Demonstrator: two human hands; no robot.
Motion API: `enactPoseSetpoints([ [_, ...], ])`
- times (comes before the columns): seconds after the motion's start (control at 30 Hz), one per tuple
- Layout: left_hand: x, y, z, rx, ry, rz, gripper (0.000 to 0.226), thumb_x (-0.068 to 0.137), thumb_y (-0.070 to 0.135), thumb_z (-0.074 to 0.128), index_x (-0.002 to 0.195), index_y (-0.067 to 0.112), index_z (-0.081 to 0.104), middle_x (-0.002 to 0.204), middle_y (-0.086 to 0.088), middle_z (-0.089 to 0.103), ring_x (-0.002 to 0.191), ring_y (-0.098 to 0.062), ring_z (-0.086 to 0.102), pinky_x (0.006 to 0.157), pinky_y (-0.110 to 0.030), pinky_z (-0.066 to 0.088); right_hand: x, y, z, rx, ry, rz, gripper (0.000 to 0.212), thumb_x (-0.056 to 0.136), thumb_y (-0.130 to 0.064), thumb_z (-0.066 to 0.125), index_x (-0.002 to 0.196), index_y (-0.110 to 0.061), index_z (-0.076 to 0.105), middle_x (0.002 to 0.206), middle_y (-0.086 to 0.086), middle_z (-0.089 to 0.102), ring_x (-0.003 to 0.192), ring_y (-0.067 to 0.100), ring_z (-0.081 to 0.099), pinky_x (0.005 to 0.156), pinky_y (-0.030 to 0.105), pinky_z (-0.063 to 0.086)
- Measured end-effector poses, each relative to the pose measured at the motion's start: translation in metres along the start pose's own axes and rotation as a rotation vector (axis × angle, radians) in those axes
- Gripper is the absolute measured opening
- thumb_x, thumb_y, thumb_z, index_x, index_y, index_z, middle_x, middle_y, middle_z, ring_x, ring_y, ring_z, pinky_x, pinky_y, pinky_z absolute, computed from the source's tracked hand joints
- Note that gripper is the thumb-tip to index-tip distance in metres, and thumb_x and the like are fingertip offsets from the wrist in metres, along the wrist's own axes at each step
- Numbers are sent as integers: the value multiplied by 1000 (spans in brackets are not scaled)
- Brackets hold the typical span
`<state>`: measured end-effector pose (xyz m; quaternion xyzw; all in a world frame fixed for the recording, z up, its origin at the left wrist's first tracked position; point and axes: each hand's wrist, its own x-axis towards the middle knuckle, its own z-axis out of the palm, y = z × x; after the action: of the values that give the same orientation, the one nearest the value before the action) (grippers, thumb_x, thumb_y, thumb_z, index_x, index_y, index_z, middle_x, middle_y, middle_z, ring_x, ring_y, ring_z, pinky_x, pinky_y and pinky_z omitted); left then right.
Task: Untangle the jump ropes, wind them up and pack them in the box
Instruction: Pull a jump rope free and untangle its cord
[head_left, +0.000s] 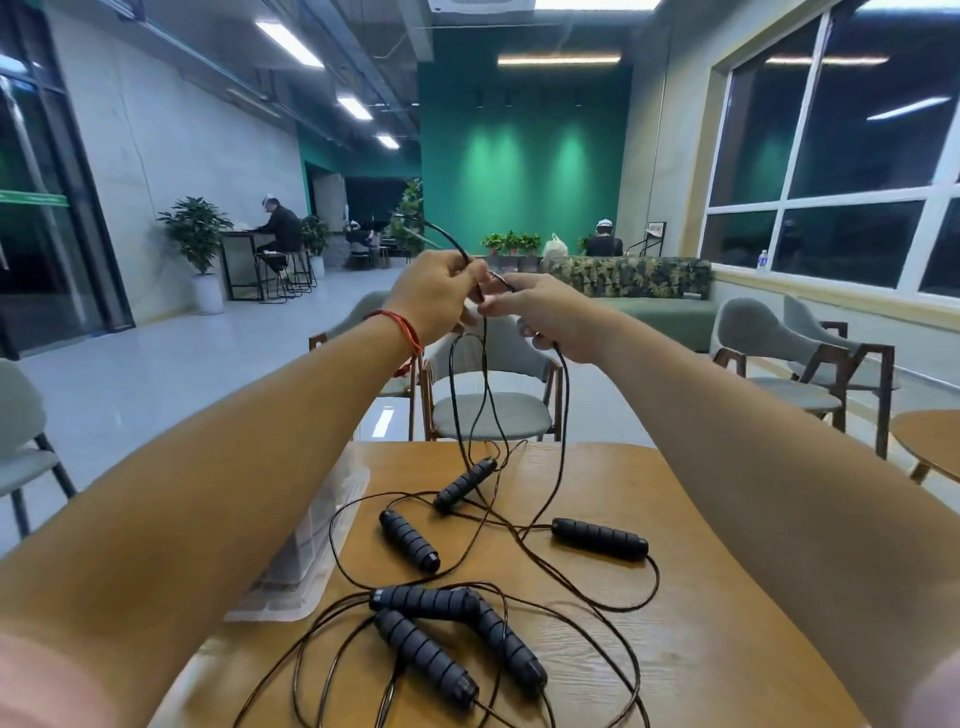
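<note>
Left hand (436, 293), right hand (545, 317) pinch thin black cord (567, 395).

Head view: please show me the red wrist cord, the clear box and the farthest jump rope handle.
red wrist cord (402, 328): head view, on the strands over the wrist.
clear box (306, 551): head view, on its top face.
farthest jump rope handle (465, 483): head view, on its ribbed middle.

Cords (567, 400) run off the bottom edge — left forearm (234, 493) hides part of the clear box (304, 558).
</note>
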<state>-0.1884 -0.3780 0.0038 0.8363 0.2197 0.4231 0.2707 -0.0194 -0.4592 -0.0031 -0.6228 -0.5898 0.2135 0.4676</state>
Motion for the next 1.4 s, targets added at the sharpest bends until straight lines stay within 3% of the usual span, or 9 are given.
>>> enactPoseSetpoints([
  [0.2, 1, 4, -4, -178, 216, 92, 35, 104, 43, 63, 123, 13, 67, 106, -5, 73, 91, -20, 75, 73, -46, 67, -9, -28, 3, 118, 67, -97, 26, 108, -20, 61, 121, 0, 72, 102, 10, 77, 58, 3, 69, 42, 10, 42],
  [0.3, -11, 7, 1, -143, -67, -162, 65, 95, 59, 68, 140, 16, 49, 123, -6, 64, 106, -21, 68, 80, -45, 66, 3, -41, -8, 200, 169, -176, 25, 108, -15, 61, 117, 7, 70, 99, 19, 77, 60, 11, 70, 53, 19, 54],
  [0.4, -28, -8, 10, -321, -361, -307, 53, 102, 54, 60, 139, 16, 54, 125, -11, 69, 110, -29, 72, 87, -53, 64, 17, -49, -15, 157, 255, -212, 20, 109, -18, 60, 105, -2, 71, 99, 18, 80, 71, 19, 72, 69, 32, 61],
  [0.63, -50, -57, 38, -82, -264, -234, 43, 103, 25, 64, 144, 19, 51, 137, -1, 59, 117, -20, 61, 96, -44, 58, 25, -69, -31, 134, 297, -274, 20, 111, -18, 56, 101, -6, 68, 94, 14, 81, 86, 20, 79, 73, 30, 61],
  [0.8, -50, -53, 44, -218, -104, -132, 22, 108, 29, 57, 112, 10, 68, 97, -10, 72, 85, -18, 68, 82, -39, 58, 29, -64, -36, 182, 294, -256, 19, 110, -17, 58, 102, -3, 69, 95, 17, 80, 90, 26, 79, 80, 37, 65],
  [1.07, -32, -50, 18, -450, 37, -166, 11, 107, 20, 60, 106, 14, 69, 74, -2, 53, 62, -14, 52, 54, -28, 53, 18, -47, -48, 240, 333, -132, 19, 108, -8, 59, 109, 9, 66, 93, 21, 73, 65, 16, 74, 55, 27, 60],
  [1.17, -30, -51, 1, -302, 28, -64, 12, 106, 22, 61, 107, 14, 69, 79, -2, 58, 60, -6, 52, 54, -19, 46, 15, -37, -53, 234, 378, -69, 19, 108, -8, 59, 110, 8, 67, 91, 19, 72, 60, 17, 72, 50, 24, 58],
  [1.3, -42, -74, -4, 190, -336, -20, 8, 101, 27, 69, 104, 19, 70, 89, -1, 70, 76, -9, 67, 71, -24, 55, 11, -28, -63, 146, 481, -33, 20, 111, -20, 55, 109, -5, 68, 89, 10, 74, 54, 12, 59, 47, 22, 49],
  [1.4, -60, -110, 3, 369, -246, -115, 9, 100, 19, 64, 98, 26, 69, 91, 0, 70, 84, -20, 69, 72, -26, 56, 6, -28, -71, 164, 574, -55, 24, 113, -23, 50, 114, -7, 68, 82, 4, 67, 43, 4, 48, 42, 19, 39],
])
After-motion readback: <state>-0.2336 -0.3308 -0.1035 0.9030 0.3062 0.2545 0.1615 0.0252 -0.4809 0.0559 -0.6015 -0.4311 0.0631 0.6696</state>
